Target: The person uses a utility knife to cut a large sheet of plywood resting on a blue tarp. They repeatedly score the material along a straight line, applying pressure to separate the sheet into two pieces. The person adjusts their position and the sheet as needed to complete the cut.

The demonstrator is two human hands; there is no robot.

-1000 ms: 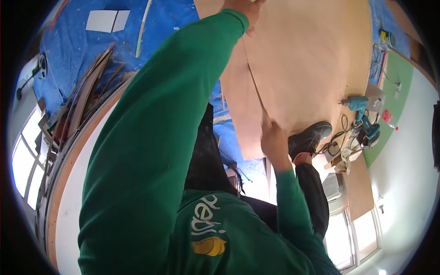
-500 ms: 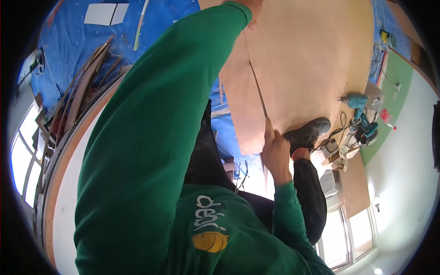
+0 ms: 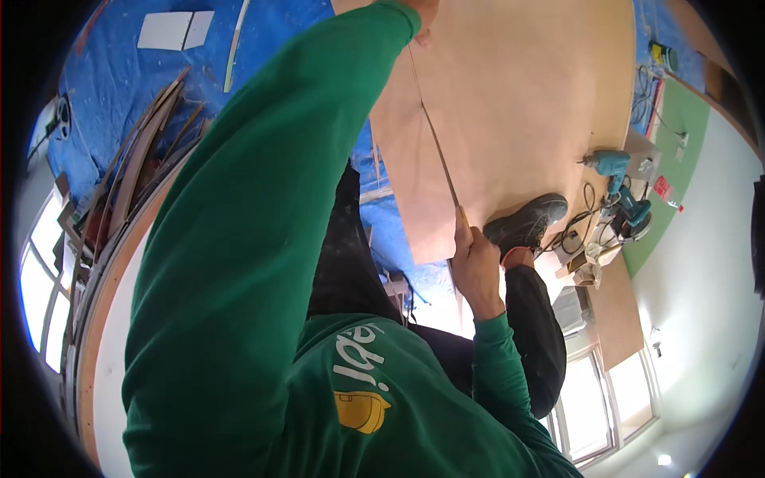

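Note:
A large pale plywood sheet (image 3: 510, 95) lies under both hands, with my black shoe (image 3: 526, 223) resting on it at the right. At the top edge of the picture my left hand (image 3: 423, 20) is at the sheet, fingers bent and largely hidden by the green sleeve; what it holds cannot be made out. Lower down, my right hand (image 3: 478, 267) grips a long narrow strip-like tool (image 3: 440, 151), light brown near the hand. Its thin dark line runs up across the sheet toward my left hand; its exact kind is unclear.
Blue sheeting (image 3: 103, 95) covers the floor at left, bearing a pile of wood offcuts (image 3: 143, 159) and white panels (image 3: 163, 30). At right are a teal drill (image 3: 610, 167), a second power tool (image 3: 633, 211), coiled cords, a plastic bottle (image 3: 665, 191) and a green board (image 3: 669, 135).
The view has shifted a little, and my right hand sits slightly lower in the picture than a second ago. Both hands keep much the same hold.

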